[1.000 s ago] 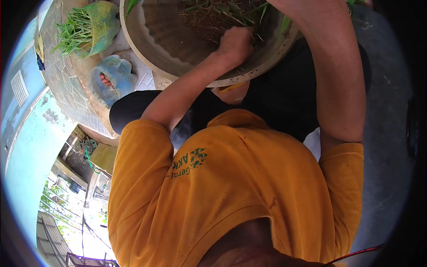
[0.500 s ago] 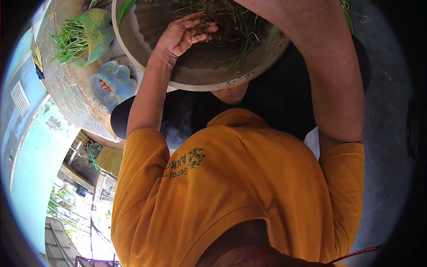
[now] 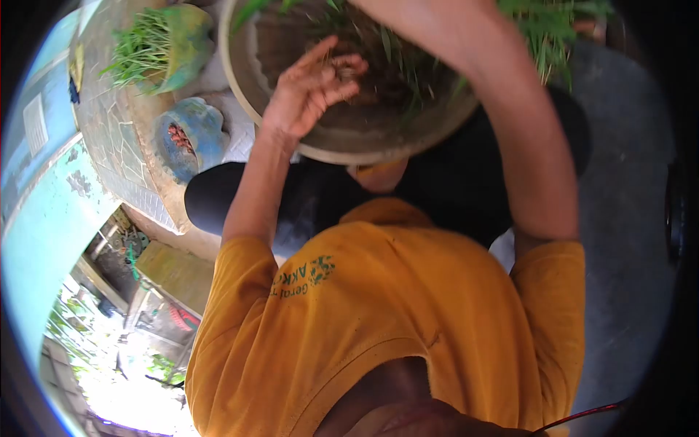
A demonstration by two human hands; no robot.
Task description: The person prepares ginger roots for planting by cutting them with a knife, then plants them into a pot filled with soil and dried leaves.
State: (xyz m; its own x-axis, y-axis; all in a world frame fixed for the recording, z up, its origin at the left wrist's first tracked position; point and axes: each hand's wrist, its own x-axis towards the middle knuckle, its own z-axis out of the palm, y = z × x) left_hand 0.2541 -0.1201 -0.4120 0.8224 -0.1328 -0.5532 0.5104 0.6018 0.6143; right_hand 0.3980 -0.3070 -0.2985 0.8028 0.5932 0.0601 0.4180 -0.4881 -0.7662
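Note:
My left hand (image 3: 314, 91) is over a wide round basin (image 3: 320, 154). Its palm is turned up and its fingers are loosely curled and apart, with soil on them and nothing visibly held. Right beside the fingertips lies a dark clump of roots and soil (image 3: 386, 80) with green grassy blades, partly blurred. From the right, my right forearm (image 3: 466, 44) reaches across the basin. The right hand itself is beyond the top edge of the view.
At the left, a yellow-green pot (image 3: 188, 51) holds cut green stems (image 3: 142, 47). Below it a blue pot (image 3: 207, 127) contains small reddish pieces (image 3: 180, 138). More green plants (image 3: 550, 33) lie beyond my right arm. My dark-clothed legs (image 3: 466, 164) are under the basin.
The view has shifted, so the basin and pots appear lower and further right. My left hand has drawn slightly back from the root clump. Green plants at upper right show more.

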